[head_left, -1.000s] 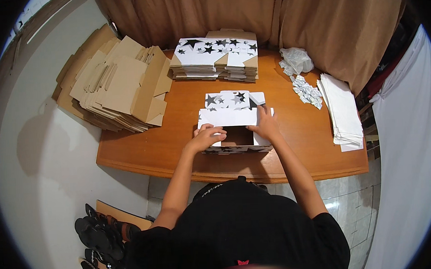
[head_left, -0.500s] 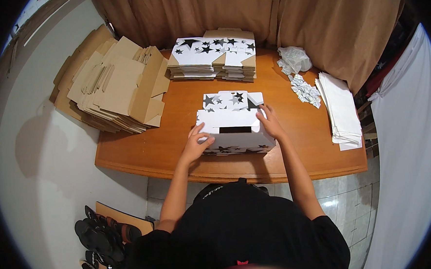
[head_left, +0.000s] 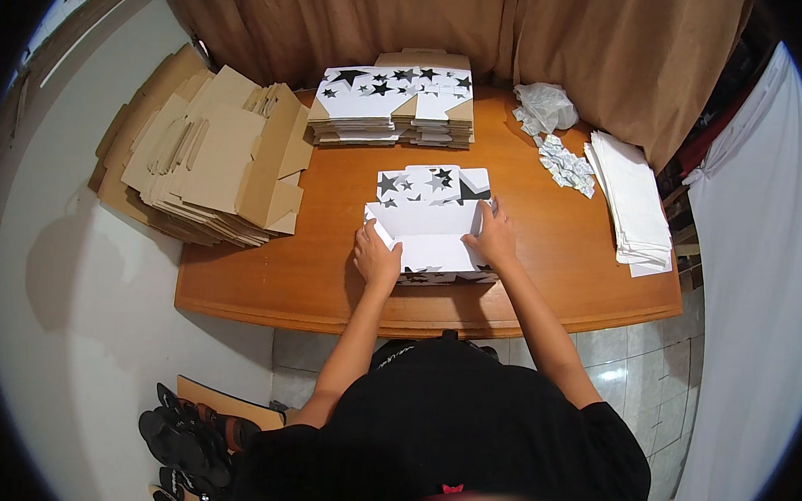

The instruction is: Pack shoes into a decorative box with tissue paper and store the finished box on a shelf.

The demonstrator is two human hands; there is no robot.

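Note:
A white cardboard box [head_left: 431, 220] with black and grey stars stands on the wooden table in front of me, its white inside showing from above. Its star-printed far panel [head_left: 407, 186] lies tilted back, away from me. My left hand [head_left: 379, 255] grips the left side wall, with the thumb at the inner face and the fingers outside. On the opposite side my right hand [head_left: 493, 235] holds the right wall in a similar way, thumb inward. Parts of both side walls are hidden behind my fingers.
Flat brown cardboard blanks [head_left: 201, 161] are piled at the left against the wall. Star-printed blanks [head_left: 393, 106] are stacked at the back. To the right lie a clear plastic bag [head_left: 546, 107], small white packets [head_left: 566, 165] and white sheets [head_left: 630, 202].
The white panel and dark slot across the box's top no longer show; the white inside does. My left hand has moved slightly right and my right hand slightly left, both now on the side walls.

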